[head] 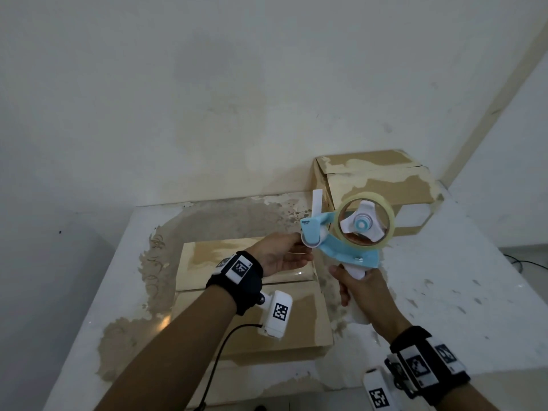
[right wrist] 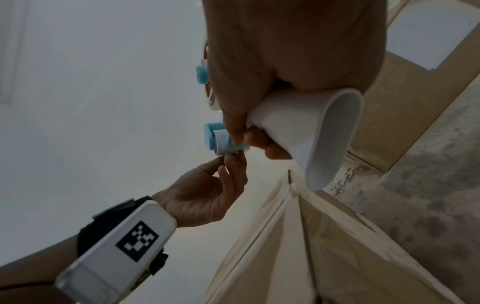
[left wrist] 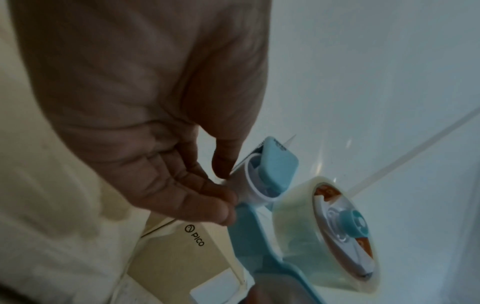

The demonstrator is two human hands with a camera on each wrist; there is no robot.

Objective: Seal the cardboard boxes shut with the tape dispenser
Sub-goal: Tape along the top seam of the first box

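Observation:
A blue and white tape dispenser (head: 335, 235) with a clear tape roll (head: 366, 222) is held up above the near cardboard box (head: 252, 315). My right hand (head: 353, 280) grips its white handle (right wrist: 311, 123). The fingers and thumb of my left hand (head: 301, 247) pinch the tape end at the dispenser's white roller (left wrist: 255, 183). The near box's top flaps are closed, with a seam (head: 284, 281) running across. A second cardboard box (head: 376, 185) stands behind at the right, against the wall. In the left wrist view the tape roll (left wrist: 324, 232) is close to my left hand (left wrist: 228, 181).
Both boxes sit on a white table (head: 444, 277) with worn, brownish patches. A white wall rises right behind it. The table's left edge (head: 98, 292) drops to a grey floor. A dark cable (head: 522, 262) lies beyond the right edge.

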